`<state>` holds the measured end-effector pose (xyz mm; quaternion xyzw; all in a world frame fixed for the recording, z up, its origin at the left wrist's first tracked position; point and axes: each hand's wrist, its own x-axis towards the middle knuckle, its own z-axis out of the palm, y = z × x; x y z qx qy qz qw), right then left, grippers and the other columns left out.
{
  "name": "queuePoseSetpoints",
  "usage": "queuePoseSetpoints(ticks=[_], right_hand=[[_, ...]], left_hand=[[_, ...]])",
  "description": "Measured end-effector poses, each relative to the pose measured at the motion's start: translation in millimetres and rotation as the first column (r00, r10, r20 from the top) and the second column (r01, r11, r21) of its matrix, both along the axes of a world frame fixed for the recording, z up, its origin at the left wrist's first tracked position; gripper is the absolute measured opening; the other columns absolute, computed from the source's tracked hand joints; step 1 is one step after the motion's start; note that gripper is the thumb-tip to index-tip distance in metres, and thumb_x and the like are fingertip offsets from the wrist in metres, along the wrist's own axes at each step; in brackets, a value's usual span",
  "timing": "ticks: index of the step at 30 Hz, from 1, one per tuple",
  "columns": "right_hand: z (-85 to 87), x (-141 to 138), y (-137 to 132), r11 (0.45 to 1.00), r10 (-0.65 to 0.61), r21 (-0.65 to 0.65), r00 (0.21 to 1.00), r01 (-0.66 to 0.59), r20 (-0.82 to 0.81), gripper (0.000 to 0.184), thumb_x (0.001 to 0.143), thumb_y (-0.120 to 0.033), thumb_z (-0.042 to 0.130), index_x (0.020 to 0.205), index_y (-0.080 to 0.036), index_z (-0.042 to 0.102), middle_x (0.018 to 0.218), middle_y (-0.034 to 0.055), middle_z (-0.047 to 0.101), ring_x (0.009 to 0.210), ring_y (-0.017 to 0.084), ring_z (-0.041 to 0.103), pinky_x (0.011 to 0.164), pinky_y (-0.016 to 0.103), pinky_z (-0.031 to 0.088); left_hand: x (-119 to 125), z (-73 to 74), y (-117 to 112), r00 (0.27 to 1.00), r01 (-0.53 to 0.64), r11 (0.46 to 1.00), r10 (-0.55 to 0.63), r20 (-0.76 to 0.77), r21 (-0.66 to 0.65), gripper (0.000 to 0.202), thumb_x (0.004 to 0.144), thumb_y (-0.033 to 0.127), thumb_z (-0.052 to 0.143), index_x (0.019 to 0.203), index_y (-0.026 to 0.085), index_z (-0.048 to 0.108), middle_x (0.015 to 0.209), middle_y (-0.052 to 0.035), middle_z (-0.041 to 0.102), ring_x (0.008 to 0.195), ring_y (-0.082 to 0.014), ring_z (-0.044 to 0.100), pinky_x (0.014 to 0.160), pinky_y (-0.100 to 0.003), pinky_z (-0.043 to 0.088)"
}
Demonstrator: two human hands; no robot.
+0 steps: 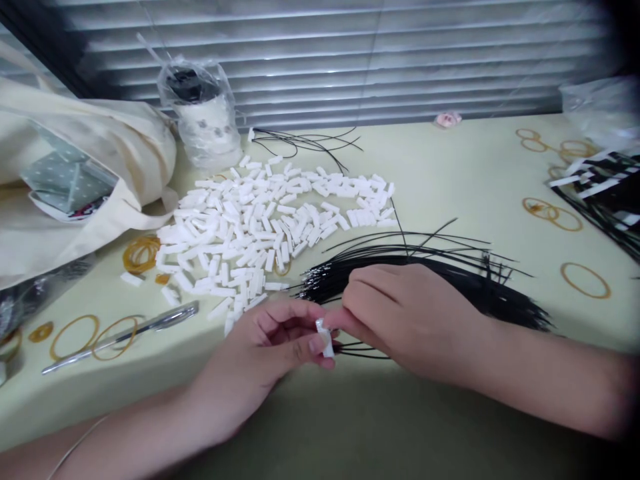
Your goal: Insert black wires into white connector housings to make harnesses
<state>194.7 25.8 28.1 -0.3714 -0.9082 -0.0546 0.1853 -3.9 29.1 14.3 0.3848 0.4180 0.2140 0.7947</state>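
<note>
My left hand (280, 343) pinches a small white plastic connector housing (325, 339) between thumb and fingers. Against the upper right side of that housing, the fingertips of my right hand (390, 313) are pressed together; what they hold is hidden. A few thin black wires (363, 351) run out to the right from beside the housing, passing below my right hand. Just behind my right hand lies a thick bundle of black wires (455, 270) with shiny metal tips at its left end. A wide pile of loose white housings (245, 220) spreads behind my left hand.
At the left are a cloth bag (145, 157), a pen (120, 337) and several rubber bands (141, 254). A plastic-wrapped spool (207, 123) and a wired connector (251, 135) stand near the blinds (325, 53). More bundled black wires (607, 190) lie at right.
</note>
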Motion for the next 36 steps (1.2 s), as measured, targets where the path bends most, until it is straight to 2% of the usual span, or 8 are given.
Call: queuePoseSetpoints(ticks=[5,9,14,20,25,29,32,36], right_hand=[[-2.1,0,-2,0.999,0.005,0.037,1.000,-0.005,-0.012,0.027,0.091,-0.021,0.044,0.065,-0.017,0.047,0.059,0.0007,0.043,0.054,0.014,0.034,0.048,0.029,0.019],[-2.5,0,-2,1.000,0.000,0.030,0.999,0.001,-0.037,0.026,0.091,-0.021,0.046,0.065,-0.017,0.048,0.059,0.0007,0.044,0.053,0.014,0.034,0.047,0.029,0.020],[-5.6,-4,-2,0.999,-0.010,0.030,1.000,0.011,-0.022,0.030,0.092,-0.023,0.042,0.064,-0.017,0.049,0.059,0.0017,0.045,0.053,0.016,0.037,0.047,0.029,0.020],[0.6,-4,-2,0.995,0.019,-0.097,0.995,-0.028,-0.095,0.035,0.095,-0.031,0.037,0.068,-0.015,0.053,0.061,0.0013,0.048,0.055,0.013,0.039,0.050,0.027,0.026],[10.0,7,-2,0.961,0.118,-0.248,0.993,-0.121,-0.024,0.017,0.088,-0.012,0.045,0.075,-0.014,0.055,0.071,0.0027,0.052,0.066,0.013,0.044,0.058,0.026,0.032],[11.3,12,-4,0.980,0.123,-0.169,0.990,-0.109,0.075,0.018,0.079,0.001,0.043,0.078,-0.014,0.053,0.074,0.0027,0.050,0.069,0.015,0.042,0.062,0.029,0.032],[11.7,11,-6,0.989,0.123,-0.098,0.983,-0.111,0.133,0.021,0.072,0.004,0.044,0.076,-0.016,0.050,0.073,0.0020,0.048,0.068,0.016,0.039,0.061,0.030,0.029],[11.2,11,-9,0.983,0.114,-0.154,0.990,-0.101,0.081,0.021,0.068,0.004,0.051,0.074,-0.016,0.047,0.072,0.0007,0.046,0.066,0.015,0.038,0.058,0.030,0.028]], left_hand=[[-1,-3.7,-1,1.000,-0.003,1.000,0.004,0.010,-0.009,0.016,0.077,0.022,0.071,0.092,0.019,0.067,0.084,-0.0001,0.066,0.077,-0.0101,0.062,0.072,-0.021,0.048],[-1,-3.5,-1,1.000,-0.002,1.000,0.002,0.021,-0.011,0.015,0.077,0.021,0.071,0.091,0.019,0.067,0.079,0.0013,0.065,0.075,-0.0092,0.062,0.071,-0.020,0.049],[-1,-2.0,0,1.000,0.006,1.000,-0.007,0.030,0.010,0.012,0.078,0.020,0.070,0.089,0.021,0.068,0.079,0.0027,0.066,0.074,-0.0076,0.062,0.071,-0.018,0.049],[-2,-3.6,-1,0.998,-0.032,0.999,0.033,0.044,-0.026,0.015,0.076,0.020,0.072,0.091,0.021,0.067,0.081,0.0018,0.067,0.075,-0.0094,0.063,0.071,-0.020,0.050],[-1,-6.7,-2,0.994,-0.076,0.996,0.080,0.075,-0.053,0.017,0.076,0.018,0.072,0.092,0.020,0.067,0.081,0.0017,0.068,0.073,-0.0087,0.064,0.072,-0.021,0.051],[-1,-7.2,-2,0.991,-0.076,0.996,0.081,0.106,-0.047,0.016,0.077,0.017,0.071,0.092,0.021,0.067,0.080,0.0025,0.068,0.072,-0.0085,0.064,0.071,-0.021,0.052],[-1,-6.6,-3,0.993,-0.077,0.996,0.081,0.090,-0.042,0.016,0.077,0.017,0.071,0.092,0.021,0.067,0.080,0.0025,0.068,0.073,-0.0085,0.064,0.071,-0.020,0.052],[-2,-6.7,-4,0.993,-0.079,0.996,0.081,0.088,-0.033,0.016,0.077,0.017,0.071,0.091,0.021,0.067,0.080,0.0023,0.068,0.073,-0.0083,0.064,0.071,-0.020,0.051]])
